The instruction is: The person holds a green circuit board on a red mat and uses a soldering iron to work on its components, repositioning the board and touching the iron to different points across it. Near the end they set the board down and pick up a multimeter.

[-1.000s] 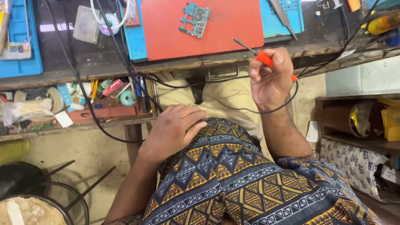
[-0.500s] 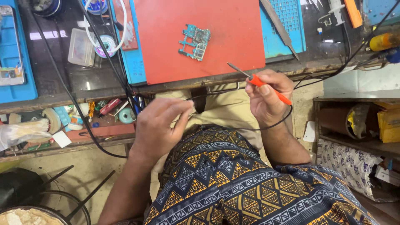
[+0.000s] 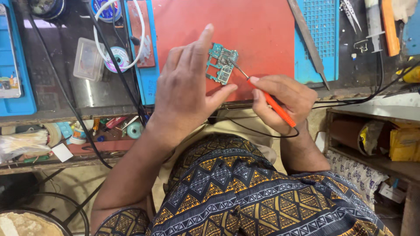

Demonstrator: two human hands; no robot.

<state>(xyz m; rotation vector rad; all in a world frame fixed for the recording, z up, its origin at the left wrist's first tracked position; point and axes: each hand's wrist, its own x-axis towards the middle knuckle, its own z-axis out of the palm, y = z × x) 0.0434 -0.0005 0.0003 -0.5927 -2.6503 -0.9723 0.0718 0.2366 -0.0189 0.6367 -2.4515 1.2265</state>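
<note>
Both of my hands have come up from my lap to the bench since a moment ago, and the circuit board [image 3: 222, 63] now sits right between them instead of lying alone. My left hand [image 3: 189, 87] is spread open over the red mat [image 3: 258, 30], fingers apart and gripping nothing, with the thumb stretched out just below the board and the forefinger raised past its left edge. My right hand [image 3: 284, 101] is closed around the orange soldering iron [image 3: 274, 105], held like a pen, and its thin metal tip reaches up and left to the board's right edge; whether it actually touches I cannot tell. The green board lies flat on the mat. A black cord [image 3: 258, 131] loops from the iron under my right hand. A blue mat [image 3: 321, 39] lies to the right, with a metal file [image 3: 308, 41] resting across its edge.
</note>
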